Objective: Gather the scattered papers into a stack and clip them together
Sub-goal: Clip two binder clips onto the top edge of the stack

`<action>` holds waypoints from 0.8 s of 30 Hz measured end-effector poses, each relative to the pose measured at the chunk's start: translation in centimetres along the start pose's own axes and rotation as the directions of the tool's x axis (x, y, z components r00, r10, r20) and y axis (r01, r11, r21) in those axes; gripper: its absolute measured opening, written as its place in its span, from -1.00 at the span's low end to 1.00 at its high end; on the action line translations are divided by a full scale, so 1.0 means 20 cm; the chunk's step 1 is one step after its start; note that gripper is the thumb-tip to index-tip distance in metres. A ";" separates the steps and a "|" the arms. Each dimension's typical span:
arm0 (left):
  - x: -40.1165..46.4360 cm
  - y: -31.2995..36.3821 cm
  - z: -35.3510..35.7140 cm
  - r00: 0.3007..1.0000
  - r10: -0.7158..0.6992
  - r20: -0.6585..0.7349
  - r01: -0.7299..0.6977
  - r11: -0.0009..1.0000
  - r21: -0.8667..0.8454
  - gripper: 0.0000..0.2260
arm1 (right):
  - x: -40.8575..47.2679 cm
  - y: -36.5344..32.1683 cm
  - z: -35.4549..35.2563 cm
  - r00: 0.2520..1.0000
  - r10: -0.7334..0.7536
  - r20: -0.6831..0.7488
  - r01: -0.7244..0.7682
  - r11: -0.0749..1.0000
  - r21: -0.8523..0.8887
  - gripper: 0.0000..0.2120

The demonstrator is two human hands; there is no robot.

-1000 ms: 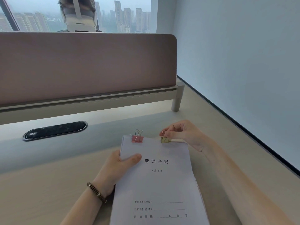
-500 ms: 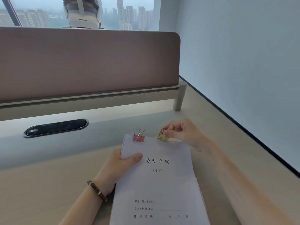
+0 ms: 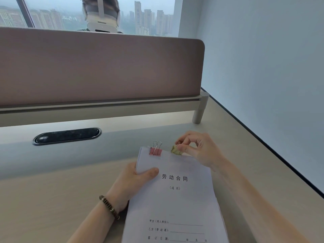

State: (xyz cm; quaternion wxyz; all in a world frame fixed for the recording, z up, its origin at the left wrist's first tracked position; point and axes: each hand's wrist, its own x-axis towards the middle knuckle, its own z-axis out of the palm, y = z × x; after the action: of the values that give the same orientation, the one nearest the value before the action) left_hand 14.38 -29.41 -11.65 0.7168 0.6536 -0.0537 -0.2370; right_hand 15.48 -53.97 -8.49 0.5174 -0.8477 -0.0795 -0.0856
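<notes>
White paper dominates the near edge of a pale wood desk (image 3: 52, 199), where a stack of papers (image 3: 175, 204) lies squared up with its printed cover sheet facing up. A pink binder clip (image 3: 155, 151) bites the stack's far edge toward the left corner, its wire handles standing upright. Just to its right on the same edge sits a yellow-green binder clip (image 3: 175, 150), tilted; whether it has fully closed over the sheets is hard to judge from this angle. The right hand (image 3: 199, 149) pinches that clip's wire handle between thumb and forefinger, the other fingers curled loosely behind. The left hand (image 3: 135, 179) grasps the stack's left edge, thumb pressed flat on the cover sheet and fingers tucked beneath; a beaded bracelet (image 3: 109, 206) circles the wrist. Beyond the stack, a dark oval cable port (image 3: 67, 136) is set into the desk. A mauve divider panel (image 3: 98, 67) rises behind it, and above the panel a person wearing a white headset (image 3: 101, 18) sits before a window showing hazy towers.
</notes>
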 end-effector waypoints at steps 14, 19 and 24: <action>-0.02 0.00 0.00 1.000 -0.002 0.006 0.002 0.997 0.072 -0.86 | 0.00 -0.01 -0.02 0.974 0.173 0.146 -0.186 0.979 0.080 -0.78; -0.01 -0.01 0.00 1.000 -0.007 0.028 0.005 0.999 0.051 -0.81 | -0.01 -0.03 -0.06 0.949 0.194 0.248 -0.221 0.971 0.086 -0.72; -0.01 -0.01 -0.01 0.999 -0.005 0.043 0.004 1.000 0.026 -0.67 | -0.02 -0.05 -0.04 0.941 0.189 0.282 -0.238 0.959 0.151 -0.75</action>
State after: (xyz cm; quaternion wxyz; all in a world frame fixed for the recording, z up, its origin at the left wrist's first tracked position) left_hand 14.18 -29.15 -11.86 0.7063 0.6578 -0.0708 -0.2519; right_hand 14.76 -54.30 -7.40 0.5840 -0.8040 -0.0625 0.0929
